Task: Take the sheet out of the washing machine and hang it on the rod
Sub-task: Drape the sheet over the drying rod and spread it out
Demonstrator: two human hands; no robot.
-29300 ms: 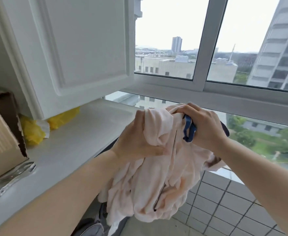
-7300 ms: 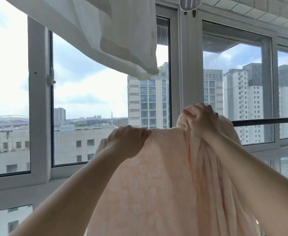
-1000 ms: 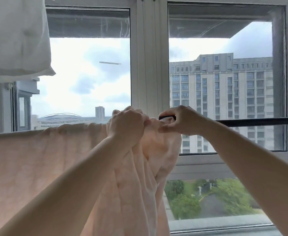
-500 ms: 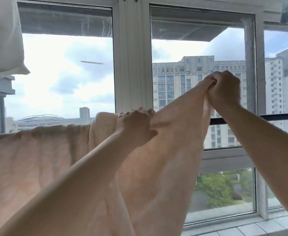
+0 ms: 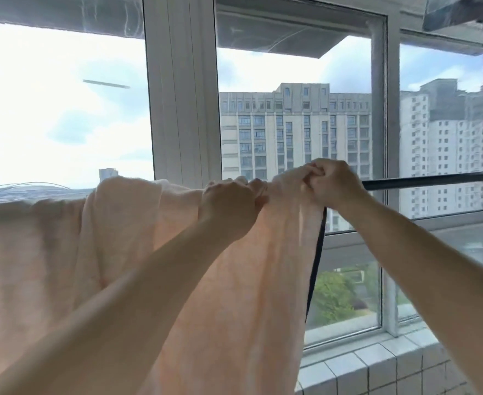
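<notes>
Hang nearly done: sheet on rod, right end still being spread.

Left to right: one peach sheet (image 5: 120,252) draped over the rod from the left frame edge to mid-frame, hanging in folds, a bunched fold near the mullion. Left hand (image 5: 229,206) fingers curled, gripping the sheet's top edge at rod height. Right hand (image 5: 334,183) closed tight, pinching the sheet's right end just at the rod. One dark rod (image 5: 434,181), bare from the right hand to the right edge (room to spread further). Judgement: washer step done, draping done; left is pulling the bunched part flat and letting go. Count: one sheet, one rod, two hands.
</notes>
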